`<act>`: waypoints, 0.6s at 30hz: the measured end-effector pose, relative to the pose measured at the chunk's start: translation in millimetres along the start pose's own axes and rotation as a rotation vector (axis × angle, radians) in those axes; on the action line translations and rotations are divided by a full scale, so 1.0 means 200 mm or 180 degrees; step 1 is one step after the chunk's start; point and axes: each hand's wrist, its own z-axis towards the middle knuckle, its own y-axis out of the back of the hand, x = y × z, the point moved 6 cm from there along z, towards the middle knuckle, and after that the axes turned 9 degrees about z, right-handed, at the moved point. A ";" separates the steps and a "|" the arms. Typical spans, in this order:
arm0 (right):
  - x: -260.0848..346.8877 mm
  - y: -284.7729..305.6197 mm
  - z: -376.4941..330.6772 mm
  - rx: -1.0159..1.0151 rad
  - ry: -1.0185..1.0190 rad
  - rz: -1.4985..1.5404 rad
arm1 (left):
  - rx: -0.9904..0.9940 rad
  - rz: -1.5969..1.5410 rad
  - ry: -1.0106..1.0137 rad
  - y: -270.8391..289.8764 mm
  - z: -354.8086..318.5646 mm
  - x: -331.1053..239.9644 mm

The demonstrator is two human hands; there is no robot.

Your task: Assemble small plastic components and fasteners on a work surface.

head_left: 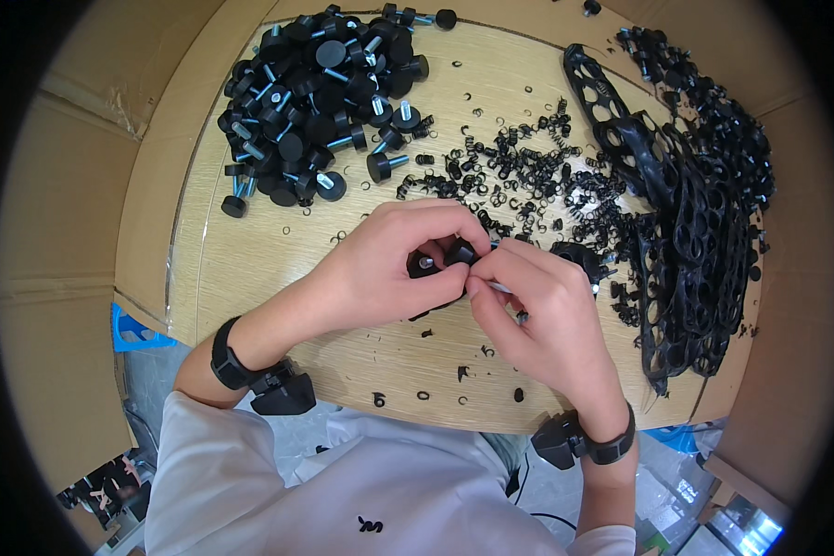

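My left hand is curled around a black round rubber foot, thumb and forefinger gripping it at the middle of the table. Close under those fingers shows another black foot with a metal stud, partly hidden. My right hand is closed in a pinch against the held foot. A thin pale rod-like thing shows between its fingers, too covered to name. Beside the right knuckles lie more black parts with metal studs.
A heap of black rubber feet with studs stands at the far left. Small black rings and scraps are strewn in the middle. Black perforated sheets are piled at right, beside small black parts. Cardboard walls enclose the table.
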 end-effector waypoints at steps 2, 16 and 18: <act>0.00 0.00 0.00 0.0008 -0.0012 0.0001 | -0.0004 0.0031 -0.0014 0.00 0.00 0.00; -0.02 0.07 0.01 -0.0680 -0.0282 0.0602 | -0.0606 -0.1140 0.0107 0.05 -0.01 -0.02; -0.02 0.08 0.00 -0.0775 -0.0245 0.0588 | -0.0610 -0.1022 -0.0042 0.05 -0.01 -0.02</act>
